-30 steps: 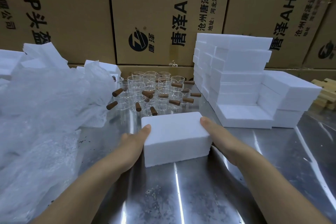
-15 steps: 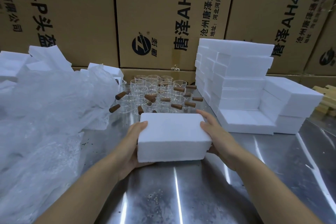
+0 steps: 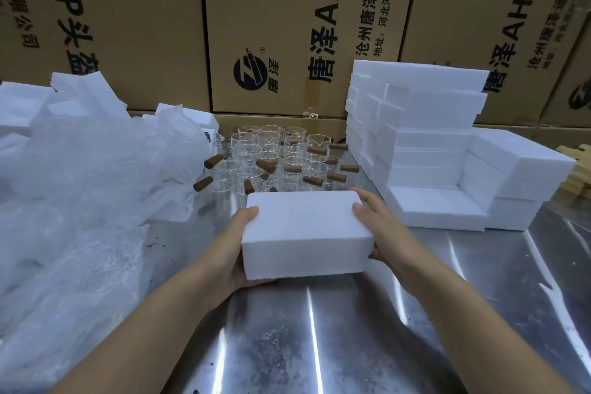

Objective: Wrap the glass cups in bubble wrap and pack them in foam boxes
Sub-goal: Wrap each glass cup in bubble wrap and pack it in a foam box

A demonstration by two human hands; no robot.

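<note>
Two hands (image 3: 231, 249) (image 3: 383, 233) at foam box (image 3: 303, 227) ends, fingers underneath hidden, perhaps curled.

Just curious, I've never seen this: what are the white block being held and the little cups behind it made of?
White block: seemingly expanded foam, matt and grainy, rough edges. Cups: clear glass, see-through with shiny rims. Their stubby brown handles look like wood, unconfirmed.

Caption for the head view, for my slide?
Left hand and right hand grip a foam box at the steel table; glass cups behind, bubble wrap left.
</note>
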